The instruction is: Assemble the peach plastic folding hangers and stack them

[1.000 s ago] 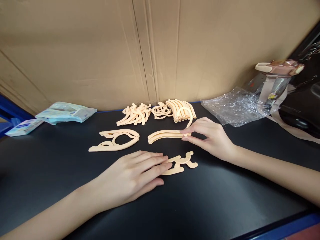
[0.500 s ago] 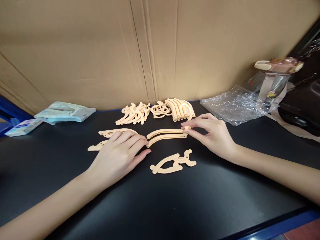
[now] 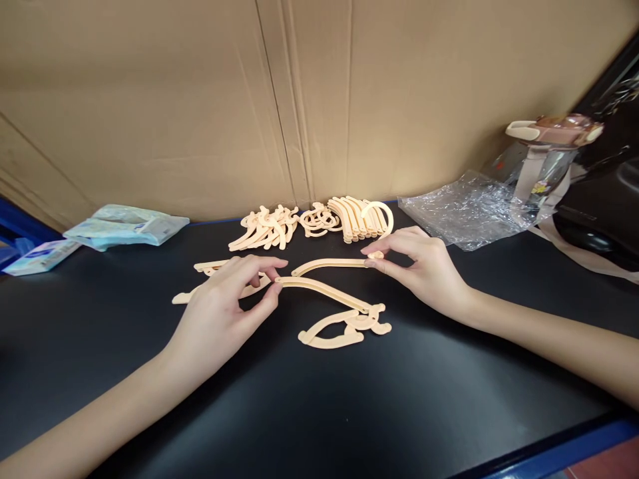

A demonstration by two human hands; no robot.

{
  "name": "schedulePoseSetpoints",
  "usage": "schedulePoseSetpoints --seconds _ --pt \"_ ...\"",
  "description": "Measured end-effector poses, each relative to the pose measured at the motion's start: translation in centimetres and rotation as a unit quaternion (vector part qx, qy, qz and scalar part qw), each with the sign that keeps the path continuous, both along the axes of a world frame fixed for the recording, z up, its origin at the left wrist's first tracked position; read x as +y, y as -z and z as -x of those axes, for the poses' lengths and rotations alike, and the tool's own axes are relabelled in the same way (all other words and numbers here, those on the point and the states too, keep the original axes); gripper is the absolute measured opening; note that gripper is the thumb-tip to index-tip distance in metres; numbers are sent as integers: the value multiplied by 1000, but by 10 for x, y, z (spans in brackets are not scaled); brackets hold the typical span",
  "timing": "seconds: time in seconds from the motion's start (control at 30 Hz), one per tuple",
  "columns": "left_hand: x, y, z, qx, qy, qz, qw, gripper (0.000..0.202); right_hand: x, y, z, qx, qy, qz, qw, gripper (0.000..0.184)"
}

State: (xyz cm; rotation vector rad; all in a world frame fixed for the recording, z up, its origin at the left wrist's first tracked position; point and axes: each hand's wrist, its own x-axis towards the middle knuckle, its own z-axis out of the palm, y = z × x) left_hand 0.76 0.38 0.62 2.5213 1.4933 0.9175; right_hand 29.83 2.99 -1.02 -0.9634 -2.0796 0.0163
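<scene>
My left hand (image 3: 227, 296) pinches the near end of a curved cream plastic hanger arm (image 3: 324, 289) between thumb and fingertips. That arm slants to the right, its far end over a folded hanger (image 3: 332, 342) lying on the table. My right hand (image 3: 419, 263) is closed on a hanger hook (image 3: 392, 216), whose rounded base shows between the fingertips and whose curve rises behind them. A second hanger arm (image 3: 324, 263) reaches left from the right fingertips. Partly hidden by my left hand lie more hanger pieces (image 3: 184, 296).
Along the back of the black table (image 3: 309, 412) lie piles of short hanger parts (image 3: 267, 226), hooks (image 3: 318, 219) and stacked arms (image 3: 354, 219). Tissue packs (image 3: 124, 226) are at left. Clear plastic wrap (image 3: 449, 209) and a strapped bottle (image 3: 554, 153) sit at right, before a cardboard wall (image 3: 200, 100).
My left hand has taken the nearer hanger arm by its left end and swung it away from the other arm, its right end moving toward me. My right hand stays nearly in place.
</scene>
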Motion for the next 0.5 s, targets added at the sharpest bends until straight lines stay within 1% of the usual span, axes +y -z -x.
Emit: schedulePoseSetpoints --seconds 0.07,0.17,0.23,0.27,0.33,0.4,0.47,0.5 --pt "0 -2 0 -54 -24 49 997 22 0 0 0 9 -10 14 1000 4" --pt "-1 -6 0 -130 -49 72 988 22 2 -1 1 6 -34 27 999 5" --pt "-1 -8 -1 -200 -56 82 975 20 3 0 1 -8 -53 29 998 4" --pt "-2 -10 -2 -244 -53 95 964 19 3 0 1 -14 -64 28 997 4" --pt "-2 -13 -4 -336 -40 142 930 16 2 0 2 -17 -84 29 996 6" --pt "-3 -16 -7 -414 -15 210 886 12 0 -2 2 -12 -105 42 994 12" --pt "-4 -19 -11 -463 3 273 843 11 -3 -4 2 -3 -115 77 990 16" --pt "-5 -20 -13 -476 11 300 827 10 -5 -5 3 5 -116 105 988 18"
